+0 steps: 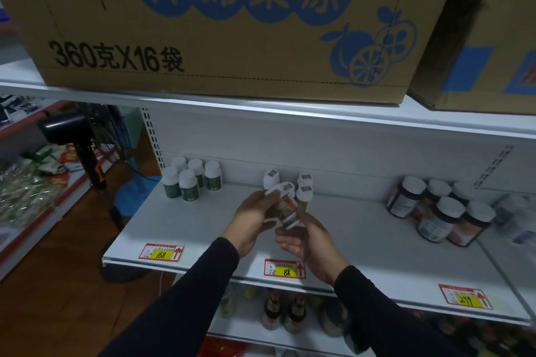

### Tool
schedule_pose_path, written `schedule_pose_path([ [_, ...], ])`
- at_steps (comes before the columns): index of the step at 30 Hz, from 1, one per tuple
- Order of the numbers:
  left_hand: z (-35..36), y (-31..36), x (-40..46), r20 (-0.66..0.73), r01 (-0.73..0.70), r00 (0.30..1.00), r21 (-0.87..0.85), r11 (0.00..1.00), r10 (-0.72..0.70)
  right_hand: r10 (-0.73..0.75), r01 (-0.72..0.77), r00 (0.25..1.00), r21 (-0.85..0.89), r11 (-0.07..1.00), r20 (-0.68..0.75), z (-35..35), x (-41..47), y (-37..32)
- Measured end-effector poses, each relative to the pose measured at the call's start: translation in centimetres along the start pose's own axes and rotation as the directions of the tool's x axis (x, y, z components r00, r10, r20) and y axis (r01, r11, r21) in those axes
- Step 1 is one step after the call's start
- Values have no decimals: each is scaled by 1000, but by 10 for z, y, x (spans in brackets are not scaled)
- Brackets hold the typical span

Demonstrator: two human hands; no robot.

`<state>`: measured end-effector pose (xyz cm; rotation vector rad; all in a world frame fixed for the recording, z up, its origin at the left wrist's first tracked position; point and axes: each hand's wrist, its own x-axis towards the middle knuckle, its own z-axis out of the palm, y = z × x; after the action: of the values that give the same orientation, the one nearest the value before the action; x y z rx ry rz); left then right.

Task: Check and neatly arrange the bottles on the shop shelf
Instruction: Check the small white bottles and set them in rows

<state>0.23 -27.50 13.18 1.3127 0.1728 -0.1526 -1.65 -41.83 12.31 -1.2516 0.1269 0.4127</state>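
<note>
- Bottle (pixel 285 210), white-capped, tilted: held above the white shelf (pixel 185 229), in front of three like bottles (pixel 301 182).
- Left hand (pixel 255 219): fingers curled round its upper part.
- Right hand (pixel 304 240): fingers curled under its base.
- Green-labelled bottles (pixel 191 180): far left.
- Dark jars (pixel 443 211): right.

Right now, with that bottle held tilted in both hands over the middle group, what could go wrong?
1. The held bottle hangs tilted just in front of three standing white-capped bottles; setting it back carelessly could topple them.
2. The left hand grips near the cap while the right hand only cradles the base, so it might slip onto the shelf.
3. Dim light may hide label faults.
</note>
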Motion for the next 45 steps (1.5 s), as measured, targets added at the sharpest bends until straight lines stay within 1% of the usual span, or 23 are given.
schedule_pose_path([
  [3, 0, 1, 1, 31, 21, 999, -63, 998, -19, 46, -46, 999, 15, 999, -8, 0, 0, -2],
  [6, 0, 0, 2, 38, 20, 999, -112, 993, -16, 52, -53, 999, -12, 999, -8, -1, 2, 0],
  [12, -1, 0, 2, -29, -2, 1000, -54, 999, 0, 2, -2, 1000, -45, 999, 14, -1, 3, 0],
  [14, 0, 0, 0, -15, 2, 1000, -35, 999, -3, 21, -20, 1000, -48, 999, 17, 0, 3, 0],
  [19, -4, 3, 1, -3, 69, 998, -76, 995, -70, 85, -85, 996, 15, 996, -11, -1, 5, -3],
  [25, 0, 2, 0, 34, 63, 998, -98, 993, -60, 92, -91, 996, -12, 996, 6, -1, 6, -2],
  [27, 2, 3, 0, 35, 97, 995, -94, 991, -94, 98, -97, 995, -29, 995, 25, -1, 5, -3],
  [31, 8, 2, -3, -2, 230, 973, -120, 966, -232, 131, -126, 989, -79, 989, 68, -1, 3, -5],
  [34, 8, -1, -5, -2, 295, 955, -134, 946, -298, 143, -137, 988, -100, 986, 55, -1, 4, -2],
  [38, 6, -8, -3, -31, 339, 940, -64, 939, -341, 169, -164, 985, -125, 979, 37, -4, 5, 1],
  [42, 2, -12, -2, -39, 333, 942, -33, 942, -334, 193, -187, 980, -106, 977, 43, -4, 6, 3],
  [45, 0, -8, -2, -29, 231, 972, -85, 969, -234, 195, -194, 981, -42, 980, 22, -4, 5, 4],
])
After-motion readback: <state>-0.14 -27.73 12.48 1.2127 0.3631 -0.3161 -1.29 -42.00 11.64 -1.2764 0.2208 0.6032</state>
